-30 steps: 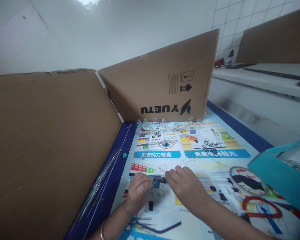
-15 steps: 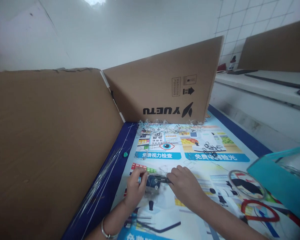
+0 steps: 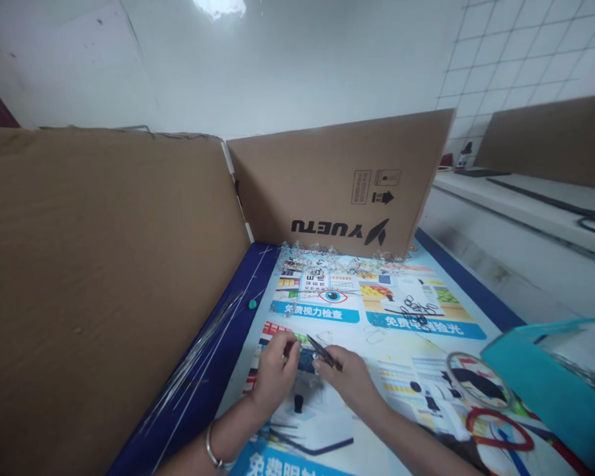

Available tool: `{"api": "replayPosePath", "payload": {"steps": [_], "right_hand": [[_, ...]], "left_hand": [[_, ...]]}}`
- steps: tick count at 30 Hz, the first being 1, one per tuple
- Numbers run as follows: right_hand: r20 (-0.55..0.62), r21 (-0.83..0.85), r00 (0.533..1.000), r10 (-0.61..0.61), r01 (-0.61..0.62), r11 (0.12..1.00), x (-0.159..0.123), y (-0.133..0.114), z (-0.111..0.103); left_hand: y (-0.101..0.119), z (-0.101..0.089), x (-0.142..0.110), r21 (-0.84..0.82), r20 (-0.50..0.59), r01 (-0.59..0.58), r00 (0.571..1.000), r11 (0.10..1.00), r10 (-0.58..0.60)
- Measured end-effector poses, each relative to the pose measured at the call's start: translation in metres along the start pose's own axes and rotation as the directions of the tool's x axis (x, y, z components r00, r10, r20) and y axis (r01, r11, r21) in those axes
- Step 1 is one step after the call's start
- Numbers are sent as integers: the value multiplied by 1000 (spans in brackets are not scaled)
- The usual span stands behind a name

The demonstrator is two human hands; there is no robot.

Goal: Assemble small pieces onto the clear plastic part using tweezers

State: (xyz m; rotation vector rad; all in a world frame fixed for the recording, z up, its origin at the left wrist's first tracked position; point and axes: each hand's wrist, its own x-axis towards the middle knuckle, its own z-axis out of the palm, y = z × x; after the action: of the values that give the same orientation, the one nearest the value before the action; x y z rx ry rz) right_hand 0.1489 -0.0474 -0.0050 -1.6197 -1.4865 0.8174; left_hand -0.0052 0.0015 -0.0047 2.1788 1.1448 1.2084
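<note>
Gripping a pair of dark pliers (image 3: pixel 323 351), the right hand (image 3: pixel 351 378) had its fingers closed around the handles, while the tool's nose slanted up and away toward the left hand (image 3: pixel 277 370), just beside those fingertips. The left thumb and forefinger were pinched together; whether they held anything was too small to tell. A silvery bangle (image 3: pixel 211 449) circled the left wrist. Both hands, with the pliers between them, were above a printed sheet (image 3: pixel 391 347) bearing eye-test pictures and Chinese lettering. Near the right forearm lay a red loop (image 3: pixel 503 446), with a silvery hoop (image 3: pixel 449 370) just beyond it and a teal container (image 3: pixel 540 370) to its right, fine wires showing inside. Along the sheet's left side, on the blue border (image 3: pixel 213 396), was a loose bundle of straight wires (image 3: pixel 198 360), and near its far end sat 1 green blob (image 3: pixel 252 304). Farther out, small dark rings (image 3: pixel 419 314) lay in a tangled cluster, and clear, glinting pieces (image 3: pixel 337 261) were strewn along the foot of an upright cardboard panel (image 3: pixel 327 178), its YUETU print upside down. A 2nd panel (image 3: pixel 94 297) met it at the left corner. Beyond, at right, a white ledge (image 3: pixel 525 188) bore a small bottle (image 3: pixel 465 155), before a tiled wall (image 3: pixel 520 53).
</note>
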Motion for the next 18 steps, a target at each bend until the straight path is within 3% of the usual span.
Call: {"api": "replayPosePath", "payload": {"steps": [10,15,18], "right_hand": [[-41,139,999,1,5,990,3,-3,6],[-29,119,999,-25,28,992,6,-3,4],[-43,71,997,-65,68,995,9,-1,5]], "left_hand": [[7,-4,1,-76,62,0,998,997,5],[4,-2,2,-111,79,87,994,990,-78],[-1,-1,3,-117,69,44,997,992,-37]]}}
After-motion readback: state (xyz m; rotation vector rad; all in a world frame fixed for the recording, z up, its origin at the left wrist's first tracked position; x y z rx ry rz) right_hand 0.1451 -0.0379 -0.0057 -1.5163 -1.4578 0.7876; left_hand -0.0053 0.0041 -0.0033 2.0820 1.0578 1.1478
